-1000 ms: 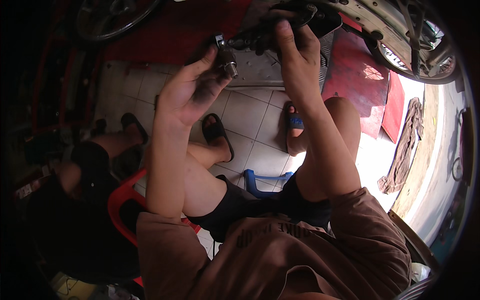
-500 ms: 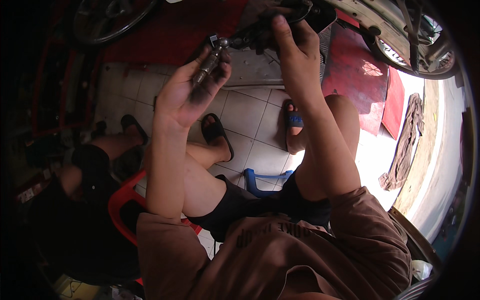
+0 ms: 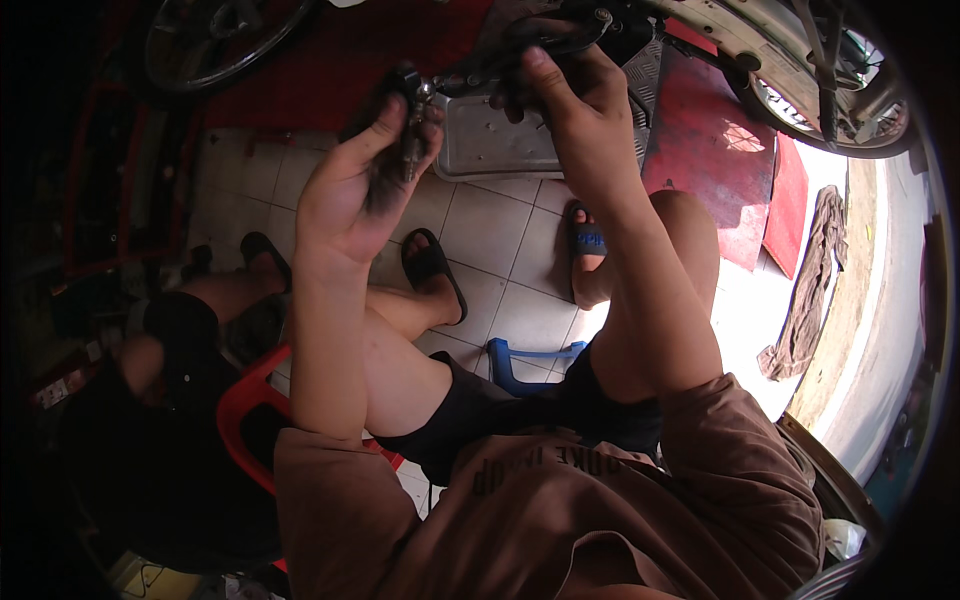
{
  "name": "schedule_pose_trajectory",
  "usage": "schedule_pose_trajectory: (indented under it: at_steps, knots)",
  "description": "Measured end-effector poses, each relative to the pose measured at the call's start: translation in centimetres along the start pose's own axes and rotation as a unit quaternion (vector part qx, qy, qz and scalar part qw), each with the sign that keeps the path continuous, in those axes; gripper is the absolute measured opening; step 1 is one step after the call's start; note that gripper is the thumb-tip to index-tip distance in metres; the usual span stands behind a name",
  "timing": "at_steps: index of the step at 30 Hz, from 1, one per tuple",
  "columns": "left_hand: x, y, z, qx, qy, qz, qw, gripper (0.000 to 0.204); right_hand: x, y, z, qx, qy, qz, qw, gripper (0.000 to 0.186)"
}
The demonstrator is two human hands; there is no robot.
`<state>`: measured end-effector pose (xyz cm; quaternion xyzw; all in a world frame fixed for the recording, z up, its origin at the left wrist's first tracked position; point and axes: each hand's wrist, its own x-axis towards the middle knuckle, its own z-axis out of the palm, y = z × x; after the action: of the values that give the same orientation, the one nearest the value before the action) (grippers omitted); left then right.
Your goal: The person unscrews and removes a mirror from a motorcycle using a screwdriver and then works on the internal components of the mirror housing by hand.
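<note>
My left hand [image 3: 350,200], blackened with grease, is raised at the upper middle with its fingers closed round a metal socket tool [image 3: 412,140] that has a rounded joint. A thin dark bar runs from the joint toward my right hand. To the right, my right hand [image 3: 590,125] reaches up to a black motorbike part [image 3: 598,22], its thumb out and its fingers curled. Shadow hides what those fingers grip. Below and between both hands is a grey metal tray [image 3: 495,145] on the floor.
A motorbike wheel [image 3: 780,105] stands at the upper right, another wheel [image 3: 215,70] at the upper left. Beside me are a blue stool [image 3: 515,375], a red chair [image 3: 240,410] and a seated person's leg [image 3: 225,290]. A crumpled brown cloth [image 3: 810,290] lies right.
My left hand has shifted slightly left and turned, bringing the socket tool more upright. My right hand has moved a little left and down, showing more of the black part above.
</note>
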<state>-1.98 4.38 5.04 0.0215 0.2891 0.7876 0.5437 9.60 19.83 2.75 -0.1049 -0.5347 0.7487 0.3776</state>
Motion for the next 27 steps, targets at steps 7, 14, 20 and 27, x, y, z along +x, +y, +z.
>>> schedule_pose_trajectory:
  at_steps: [7, 14, 20, 27]
  knots:
    - [0.2, -0.8, -0.2, 0.111, 0.035, 0.056, 0.992, 0.026, -0.3, 0.5, 1.0, -0.065, 0.009, -0.037, 0.997, 0.019]
    - [0.4, -1.2, 0.3, 0.146, 0.068, 0.060, 0.985, 0.015, -0.7, 0.6, 1.4, -0.131, 0.027, -0.093, 0.987, 0.016]
    - [0.5, -1.5, 1.0, 0.179, 0.085, 0.094, 0.976, 0.013, -0.7, 0.4, 1.2, -0.104, 0.034, -0.066, 0.992, 0.016]
    - [0.6, -2.2, 1.8, 0.226, 0.057, 0.149, 0.961, 0.019, -0.8, -0.5, 1.1, -0.099, 0.020, -0.043, 0.994, 0.026]
